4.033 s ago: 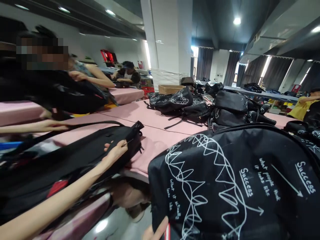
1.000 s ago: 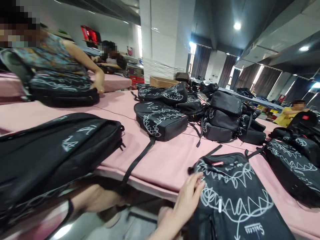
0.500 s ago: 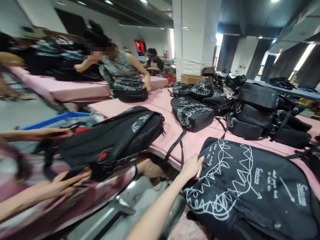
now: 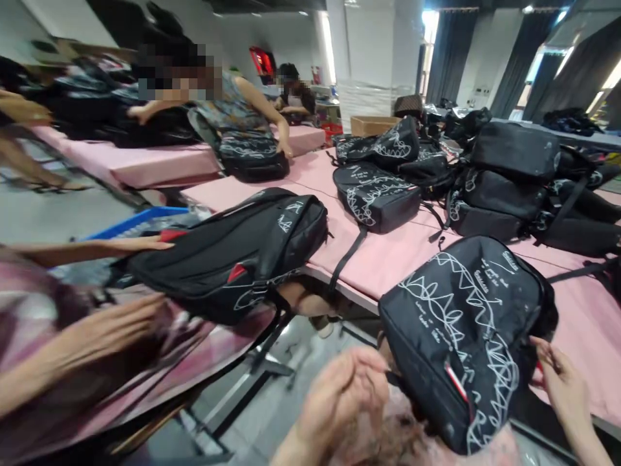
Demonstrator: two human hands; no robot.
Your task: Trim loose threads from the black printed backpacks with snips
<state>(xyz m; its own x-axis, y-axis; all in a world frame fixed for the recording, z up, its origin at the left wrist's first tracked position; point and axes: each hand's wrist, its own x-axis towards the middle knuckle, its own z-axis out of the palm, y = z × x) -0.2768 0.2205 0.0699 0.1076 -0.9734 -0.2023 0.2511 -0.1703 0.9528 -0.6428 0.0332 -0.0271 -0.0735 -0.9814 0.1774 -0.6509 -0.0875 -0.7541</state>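
Observation:
A black backpack point(image 4: 460, 336) with white scribbles, white lettering and a red-and-white tag leans at the pink table's front edge, tilted toward me. My right hand point(image 4: 563, 378) is at its right side, with bent fingers closed on the dark edge; a bit of red shows there. My left hand point(image 4: 347, 391) is low in front of the bag's left side, loosely cupped and slightly blurred. A short dark strap end shows close to its fingers, and no hold on it is visible. The backpack's back is hidden.
At left, a co-worker's hands point(image 4: 116, 323) are at another black backpack point(image 4: 237, 252). Several more backpacks point(image 4: 514, 155) are stacked on the pink table point(image 4: 310, 178). A blue crate point(image 4: 130, 223) stands behind the co-worker's bag. Another person point(image 4: 247, 103) works across the table.
The near backpack has turned and now stands more tilted. My left hand has left its top edge and moved down; my right hand has come into view. The co-worker's lower hand has come off their bag.

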